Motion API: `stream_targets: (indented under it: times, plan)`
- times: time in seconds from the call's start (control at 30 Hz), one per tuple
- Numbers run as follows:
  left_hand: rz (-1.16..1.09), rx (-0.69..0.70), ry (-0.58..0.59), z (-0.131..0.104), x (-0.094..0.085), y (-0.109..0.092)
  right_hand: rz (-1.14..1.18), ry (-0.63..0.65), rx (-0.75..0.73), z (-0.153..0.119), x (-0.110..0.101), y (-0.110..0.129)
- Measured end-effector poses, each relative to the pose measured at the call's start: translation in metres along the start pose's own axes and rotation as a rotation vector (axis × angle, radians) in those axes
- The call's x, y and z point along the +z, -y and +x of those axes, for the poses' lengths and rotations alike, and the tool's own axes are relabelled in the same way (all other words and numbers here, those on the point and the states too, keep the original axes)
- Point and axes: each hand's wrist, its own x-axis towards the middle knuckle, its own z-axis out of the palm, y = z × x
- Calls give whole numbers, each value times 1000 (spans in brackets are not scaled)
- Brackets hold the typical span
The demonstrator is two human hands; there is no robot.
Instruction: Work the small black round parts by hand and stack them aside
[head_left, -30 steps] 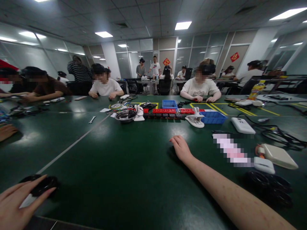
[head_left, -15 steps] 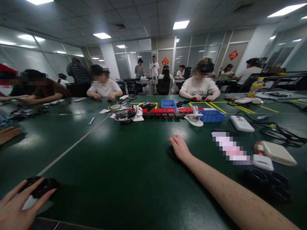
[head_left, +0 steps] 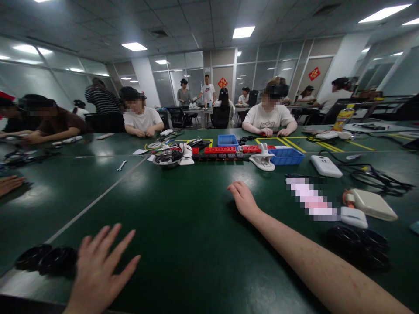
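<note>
My left hand (head_left: 100,261) is over the near left of the green table (head_left: 176,222), palm down with its fingers spread and nothing in it. Just left of it lie black glossy rings (head_left: 59,261) side by side; their exact kind I cannot make out. My right hand (head_left: 242,199) rests on the middle of the table, its fingers loosely curled together, with no object showing in it. More black rings (head_left: 375,240) are grouped to the right of my right forearm.
Ahead stand a red-topped strip (head_left: 220,149), white clamps (head_left: 262,158), blue bins (head_left: 287,156) and a metal bowl (head_left: 166,160) with cables. White cases (head_left: 353,216), a beige box (head_left: 373,205) and a pixelated item lie right. A wrench (head_left: 121,165) lies left. Co-workers sit across.
My left hand has moved right, off the black rings on the left, and its fingers are spread. My right hand stays in the same place on the table. The view has shifted slightly.
</note>
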Motion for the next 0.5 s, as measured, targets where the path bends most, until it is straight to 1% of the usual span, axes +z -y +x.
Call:
stream_targets:
  times: [0.03, 0.07, 0.13, 0.17, 0.2, 0.27, 0.3, 0.33, 0.37, 0.4, 0.43, 0.5]
  plan:
    - [-11, 82, -20, 13, 0, -17, 3, -12, -15, 3, -6, 10]
    - [-47, 175, 18, 27, 0, -35, 8, -29, -29, 7, -14, 24]
    - [-147, 329, 195, 55, -1, -66, 14, -78, -60, 14, -41, 57]
    - [-192, 369, 278, 69, -1, -79, 27, -113, -85, 16, -59, 75]
    - [-220, 402, 342, 83, 0, -90, 66, -175, -133, 16, -79, 92]
    - [-231, 467, 409, 107, 5, -106, 77, -330, -217, 11, -123, 116]
    - [-232, 490, 420, 119, 8, -112, 39, -395, -266, 7, -144, 121]
    - [-235, 507, 423, 129, 11, -118, -30, -430, -266, 0, -165, 119]
    - [-238, 518, 421, 139, 15, -125, -119, -454, -202, -7, -184, 111]
    - [-241, 527, 421, 148, 18, -131, -246, -417, -109, -15, -200, 97]
    - [-244, 534, 417, 156, 21, -139, -344, -320, -3, -24, -214, 79]
    - [-251, 532, 401, 168, 27, -154, -356, -86, 178, -43, -232, 39]
